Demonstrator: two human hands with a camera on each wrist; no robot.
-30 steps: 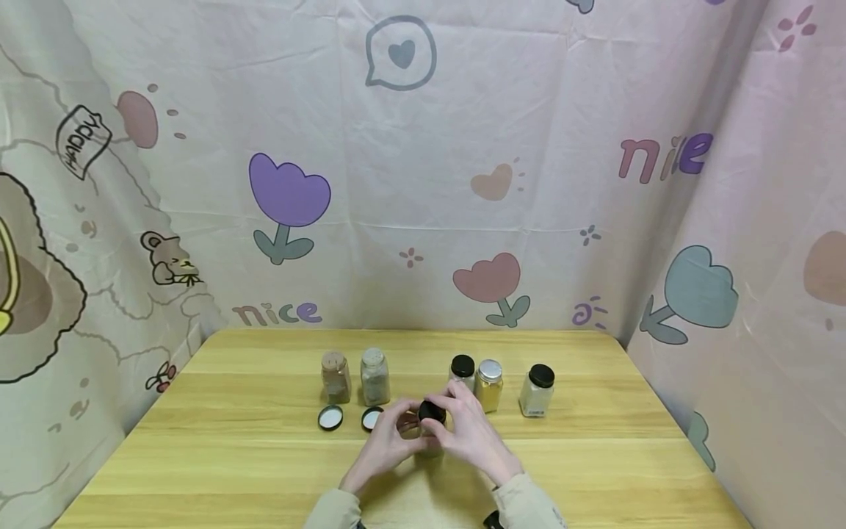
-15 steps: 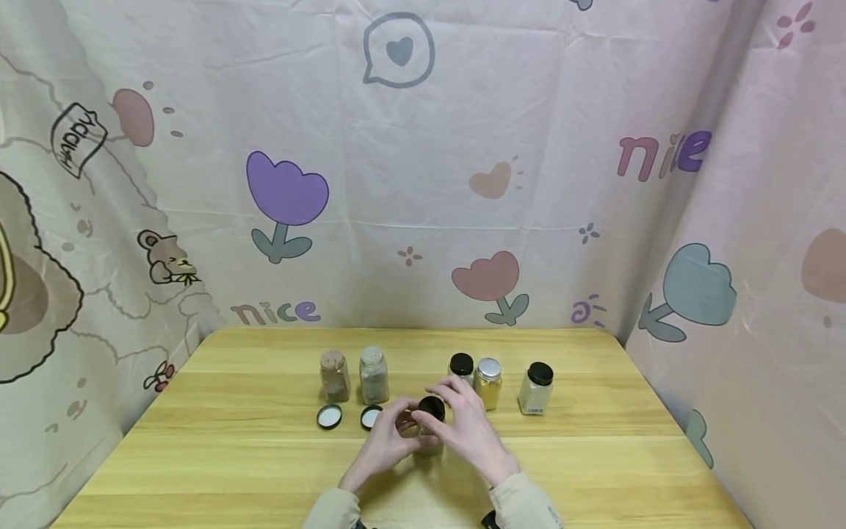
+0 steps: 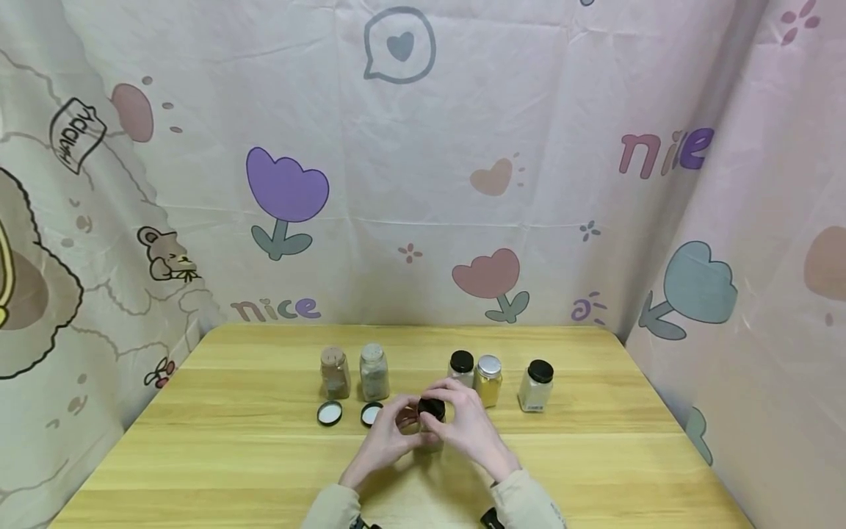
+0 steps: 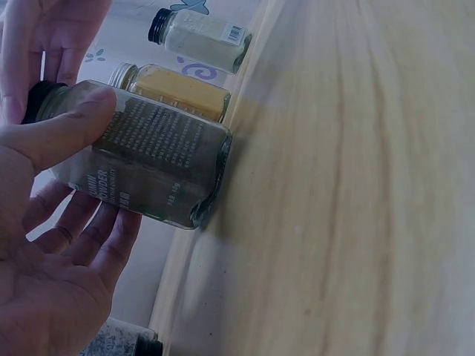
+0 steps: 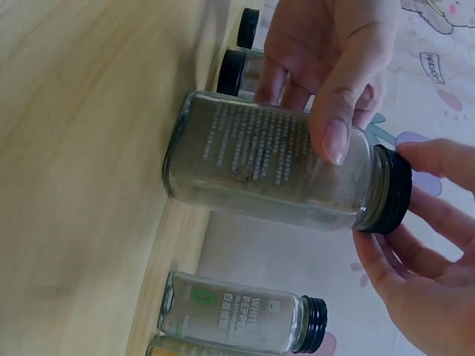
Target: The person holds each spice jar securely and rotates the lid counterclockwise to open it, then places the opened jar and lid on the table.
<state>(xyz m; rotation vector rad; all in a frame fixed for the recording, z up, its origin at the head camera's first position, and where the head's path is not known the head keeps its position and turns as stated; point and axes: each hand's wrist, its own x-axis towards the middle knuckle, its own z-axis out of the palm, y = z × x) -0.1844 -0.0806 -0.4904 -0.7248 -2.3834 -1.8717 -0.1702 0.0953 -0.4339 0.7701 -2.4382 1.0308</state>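
Note:
A square glass spice jar (image 5: 252,156) holding brownish powder stands upright on the table; its printed label reads "cumin powder" in part in the left wrist view. My left hand (image 3: 388,435) grips the jar body, thumb across the printed side and fingers behind. At the top, my right hand (image 3: 468,426) holds the black screw lid (image 5: 393,189) between thumb and fingers. The lid sits on the jar's neck. In the head view the fingers cover much of the glass.
Two lidless jars, one of brown powder (image 3: 335,376) and one of grey (image 3: 374,375), stand back left. Two upturned lids (image 3: 330,413) lie before them. Back right are a white pepper jar (image 5: 237,311), a silver-lidded yellow jar (image 3: 489,383) and a pale jar (image 3: 536,388).
The right fingers spread and shifted on the lid half a second ago, and now they close round it again. The left hand keeps its grip on the jar.

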